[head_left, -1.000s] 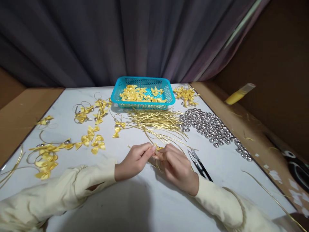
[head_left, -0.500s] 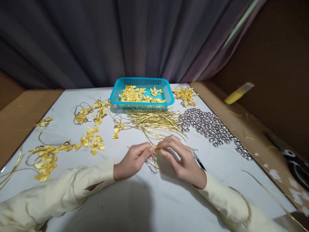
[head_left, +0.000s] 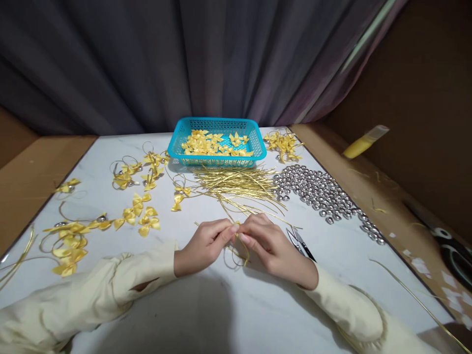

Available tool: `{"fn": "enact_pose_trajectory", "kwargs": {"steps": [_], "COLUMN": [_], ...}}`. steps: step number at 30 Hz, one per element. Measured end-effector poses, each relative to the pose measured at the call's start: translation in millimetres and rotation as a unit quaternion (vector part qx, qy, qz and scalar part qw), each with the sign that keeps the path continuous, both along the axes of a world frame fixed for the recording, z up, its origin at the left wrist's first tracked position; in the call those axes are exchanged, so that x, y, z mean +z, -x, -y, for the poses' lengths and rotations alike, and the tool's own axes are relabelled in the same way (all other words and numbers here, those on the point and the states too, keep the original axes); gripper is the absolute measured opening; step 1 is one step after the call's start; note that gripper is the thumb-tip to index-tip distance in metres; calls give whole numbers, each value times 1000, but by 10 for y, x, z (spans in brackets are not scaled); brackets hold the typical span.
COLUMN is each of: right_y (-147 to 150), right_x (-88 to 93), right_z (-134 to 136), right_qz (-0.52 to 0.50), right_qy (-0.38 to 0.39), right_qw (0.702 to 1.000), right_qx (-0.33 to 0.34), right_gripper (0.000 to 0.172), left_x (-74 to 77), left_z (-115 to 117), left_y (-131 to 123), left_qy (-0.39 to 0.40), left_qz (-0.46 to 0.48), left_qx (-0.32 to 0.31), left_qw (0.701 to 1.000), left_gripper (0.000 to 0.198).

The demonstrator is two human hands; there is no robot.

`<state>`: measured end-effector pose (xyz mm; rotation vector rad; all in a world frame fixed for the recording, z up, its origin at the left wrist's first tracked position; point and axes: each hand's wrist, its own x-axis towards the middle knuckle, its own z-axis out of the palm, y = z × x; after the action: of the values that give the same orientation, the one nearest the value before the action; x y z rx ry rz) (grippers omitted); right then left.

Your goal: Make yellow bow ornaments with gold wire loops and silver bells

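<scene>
Both hands meet fingertip to fingertip over the near middle of the table. My left hand [head_left: 206,246] pinches a gold cord [head_left: 248,253] that hangs in a loop below the fingers. On the other side, my right hand [head_left: 278,248] is closed on the same cord, thumb and forefinger pressed together. A bit of yellow shows between the fingertips; most of it is hidden. Just beyond lies a pile of cut gold cords [head_left: 236,182]. Small snips [head_left: 300,242] with pointed blades rest beside my right hand, partly covered by it.
A blue basket [head_left: 217,161] of yellow ribbon bows stands at the back. Silver beads [head_left: 317,189] spread over the right side. Bows with cord loops [head_left: 70,246] lie on the left, more [head_left: 283,145] at back right. Scissors [head_left: 455,255] and a glue tube [head_left: 365,141] are far right.
My right hand's fingers have closed in and curled down against the left fingertips. The cord loop below now hangs rounder, and more of the snips shows. My left hand has barely moved.
</scene>
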<state>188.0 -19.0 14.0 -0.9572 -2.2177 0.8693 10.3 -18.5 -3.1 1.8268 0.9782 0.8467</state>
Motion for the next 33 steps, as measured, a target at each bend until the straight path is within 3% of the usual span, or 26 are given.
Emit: {"fn": "enact_pose_trajectory", "kwargs": {"steps": [7, 19, 27, 33], "right_y": [-7, -10, -17, -16], "right_x": [26, 25, 31, 29], "right_z": [3, -11, -22, -23], "right_qz": [29, 86, 65, 54], "right_qy": [94, -30, -66, -61], "right_qw": [995, 994, 993, 993], "right_qx": [-25, 62, 80, 84], "right_gripper": [14, 23, 25, 25], "left_x": [-45, -49, 1, -7], "left_z": [-1, 10, -7, -14], "left_y": [6, -8, 14, 6], "left_qy": [-26, -35, 71, 209], "left_qz": [-12, -47, -11, 101], "left_qx": [11, 13, -20, -50], "left_qw": [1000, 998, 997, 971], "left_gripper": [29, 30, 32, 34]}}
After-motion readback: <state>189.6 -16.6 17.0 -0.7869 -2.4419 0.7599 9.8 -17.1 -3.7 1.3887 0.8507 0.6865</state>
